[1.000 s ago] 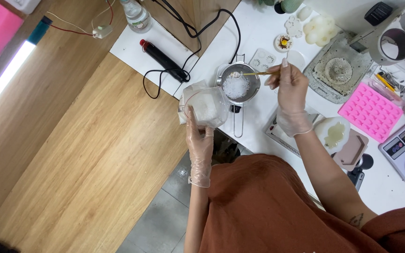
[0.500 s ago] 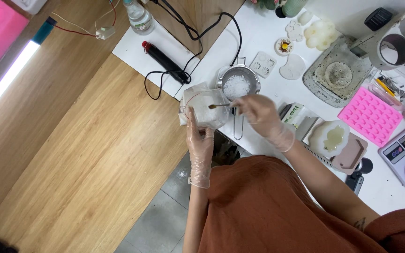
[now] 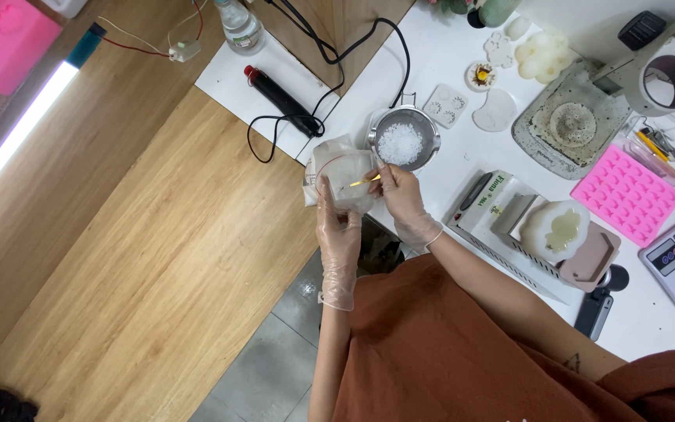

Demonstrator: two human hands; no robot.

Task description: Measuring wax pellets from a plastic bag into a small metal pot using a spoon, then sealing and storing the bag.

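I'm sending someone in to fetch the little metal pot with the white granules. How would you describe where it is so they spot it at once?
On the white table, look near its left edge, just beyond the person's gloved right hand. There stands the small round metal pot, filled with white granules, beside the clear plastic bag held by the left hand. It is the only shiny metal vessel among flat moulds.

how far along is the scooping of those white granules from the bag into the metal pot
Done: the metal pot already holds a heap of white granules. In hand: the left hand holds the clear bag open while the right hand dips a small yellow spoon into it. Left: how much remains in the bag cannot be told.
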